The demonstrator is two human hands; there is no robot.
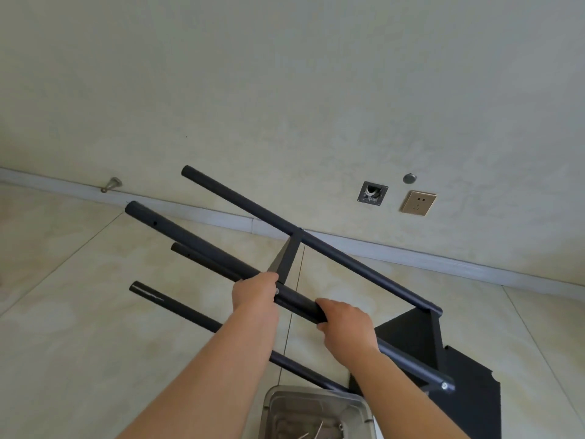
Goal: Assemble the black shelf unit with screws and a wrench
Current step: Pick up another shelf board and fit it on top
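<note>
Two hands are wrapped round one black pole (297,304) of the shelf unit (408,337), w/ the frame tipped on its side above the floor (95,312). Nearest the camera, a metal tray (272,407) is seen at the bottom edge, holding what look like screws and thin tools; whether a wrench is among them can't be told. It sits just under the lowest pole (177,307), so it could be knocked or the hardware scattered if the frame is lowered or swung. Next out, the left hand (254,293) is closed on the pole right beside a silver screw head (277,291), and the right hand (343,324) is curled over the same pole lower down; both grips are full, nothing else held. Since the whole weight is carried on one pole, a half-tightened joint could be twisted or loosened. Further off, four open pole ends (134,208) are pointed toward the skirting and wall (285,90); a careless swing could mark the plaster or hit the door stop (111,184). The socket (418,202) lies well apart.
</note>
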